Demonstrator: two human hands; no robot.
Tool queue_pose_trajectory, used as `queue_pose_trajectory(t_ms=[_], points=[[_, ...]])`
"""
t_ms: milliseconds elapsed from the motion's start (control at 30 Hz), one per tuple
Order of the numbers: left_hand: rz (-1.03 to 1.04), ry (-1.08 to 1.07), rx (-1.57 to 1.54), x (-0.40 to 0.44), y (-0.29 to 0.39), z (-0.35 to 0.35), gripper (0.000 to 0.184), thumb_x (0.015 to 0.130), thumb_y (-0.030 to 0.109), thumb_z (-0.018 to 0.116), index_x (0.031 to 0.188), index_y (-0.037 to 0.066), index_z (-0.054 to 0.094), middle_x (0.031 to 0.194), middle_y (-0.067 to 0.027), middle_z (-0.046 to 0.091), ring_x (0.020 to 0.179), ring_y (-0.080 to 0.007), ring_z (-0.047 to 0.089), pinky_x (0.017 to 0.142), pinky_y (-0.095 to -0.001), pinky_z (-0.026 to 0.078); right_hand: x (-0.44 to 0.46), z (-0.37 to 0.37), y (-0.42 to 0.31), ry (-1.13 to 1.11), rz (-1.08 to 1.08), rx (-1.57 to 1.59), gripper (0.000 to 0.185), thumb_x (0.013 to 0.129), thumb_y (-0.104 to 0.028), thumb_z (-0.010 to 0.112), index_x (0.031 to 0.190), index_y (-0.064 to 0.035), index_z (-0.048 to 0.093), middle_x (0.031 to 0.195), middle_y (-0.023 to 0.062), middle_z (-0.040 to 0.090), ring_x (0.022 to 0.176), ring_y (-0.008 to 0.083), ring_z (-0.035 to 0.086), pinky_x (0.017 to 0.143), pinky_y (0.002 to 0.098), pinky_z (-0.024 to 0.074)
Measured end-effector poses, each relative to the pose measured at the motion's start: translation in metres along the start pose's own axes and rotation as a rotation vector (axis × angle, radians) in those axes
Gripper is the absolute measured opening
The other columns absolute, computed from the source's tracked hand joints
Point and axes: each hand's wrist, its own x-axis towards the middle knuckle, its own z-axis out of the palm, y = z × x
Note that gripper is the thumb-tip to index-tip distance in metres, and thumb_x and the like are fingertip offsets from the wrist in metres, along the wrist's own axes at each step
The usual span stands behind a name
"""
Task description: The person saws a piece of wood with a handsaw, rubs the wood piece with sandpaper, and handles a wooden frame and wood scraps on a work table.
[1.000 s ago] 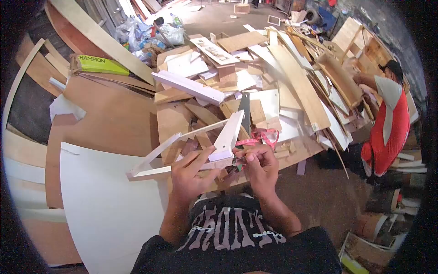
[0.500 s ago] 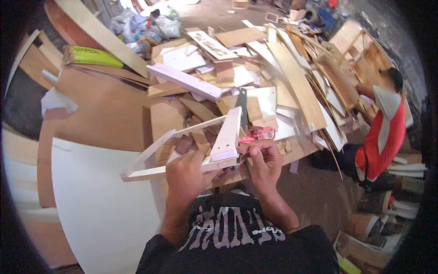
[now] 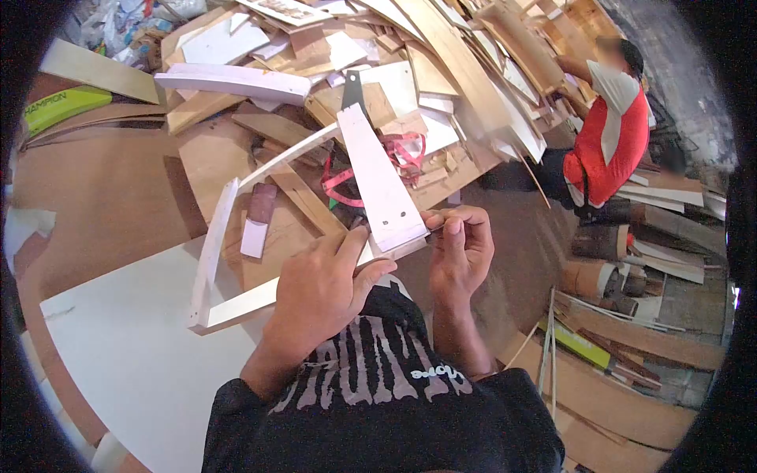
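A four-sided wooden frame (image 3: pixel 213 256) is held tilted in front of me. Its right side is a wide, tapering pale board (image 3: pixel 371 173) with two dark holes near the lower end. My left hand (image 3: pixel 315 288) is closed around the near rail, its thumb close to the board's lower end. At the frame's near right corner, my right hand (image 3: pixel 463 256) has thumb and fingers pinched together. Whatever small thing lies between those fingertips is too hidden to name. Behind the board lies a pink-red strap or ribbon (image 3: pixel 339 185) in loops.
A dark saw blade (image 3: pixel 352 91) lies just beyond the frame. Wood offcuts (image 3: pixel 315 49) are heaped across the far side. At left lies a large white panel (image 3: pixel 142 315). A person in a red and grey shirt (image 3: pixel 615 142) is at the right, beside stacked boards (image 3: pixel 666 205).
My view has shifted, so the pile and the other person sit higher and farther left. The frame has tipped, showing more of the wide board's face. Both hands stay at the same corner.
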Motion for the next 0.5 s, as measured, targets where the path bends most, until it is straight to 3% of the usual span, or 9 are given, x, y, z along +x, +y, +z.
queue_pose_trajectory(t_ms=[267, 500], points=[[-0.028, -0.082, -0.246, 0.001, -0.003, 0.015, 0.053, 0.088, 0.042, 0.07, 0.123, 0.002, 0.061, 0.09, -0.0214, 0.065, 0.081, -0.0403, 0.066, 0.071, -0.0472, 0.052, -0.013, -0.014, -0.005, 0.092, 0.029, -0.127, 0.02, 0.098, -0.018, 0.064, 0.098, 0.0003, 0.056, 0.088, 0.0135, 0.069, 0.09, 0.024, 0.07, 0.086, 0.039, 0.0553], [-0.174, -0.041, -0.334, -0.006, 0.008, 0.053, 0.055, 0.083, 0.038, 0.076, 0.123, 0.003, 0.064, 0.094, -0.0221, 0.068, 0.087, -0.0409, 0.066, 0.075, -0.0451, 0.052, -0.006, -0.063, 0.01, -0.088, 0.144, -0.041, 0.013, 0.098, -0.011, 0.063, 0.097, 0.001, 0.058, 0.088, 0.0145, 0.071, 0.091, 0.0246, 0.071, 0.086, 0.0396, 0.0562]])
